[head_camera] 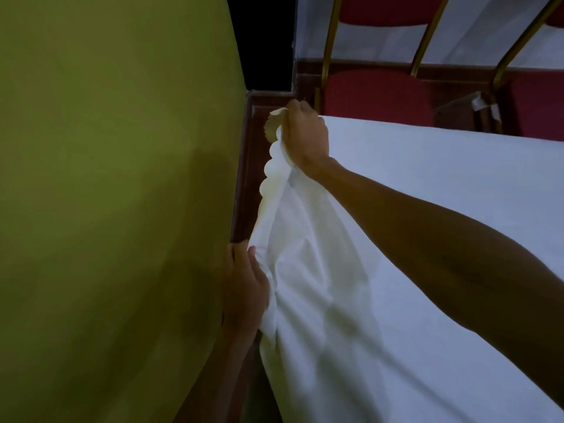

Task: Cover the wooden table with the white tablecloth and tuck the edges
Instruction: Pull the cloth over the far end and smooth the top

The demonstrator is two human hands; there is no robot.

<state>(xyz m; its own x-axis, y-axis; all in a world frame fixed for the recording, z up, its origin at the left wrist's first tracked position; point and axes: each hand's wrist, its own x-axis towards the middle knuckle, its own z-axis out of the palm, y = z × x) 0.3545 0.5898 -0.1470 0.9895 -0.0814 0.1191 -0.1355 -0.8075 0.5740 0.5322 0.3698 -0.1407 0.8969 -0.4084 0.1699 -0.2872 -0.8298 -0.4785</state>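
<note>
Both hands on tablecloth (427, 184) hem (273, 161), wall (106, 178) side.
Farther off, right hand (303, 134) pinched the hem; nearer, left hand (245, 288) gripped it; hem ran lengthwise between them.

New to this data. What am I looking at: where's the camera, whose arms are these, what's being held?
There is no machine here: a person works with two bare hands. The single picture comes from a wide-angle camera worn on the head, looking forward and down, so the arms enter from the bottom and the right. The right hand has its grip closed on the scalloped edge of the white fabric tablecloth, lifting it near the far corner. The left hand pinches bunched cloth nearer the body. The cloth covers the surface. Beside it are an olive-green wall and a dark brown wooden strip. Beyond stand red-cushioned chairs with gold metal frames.
</note>
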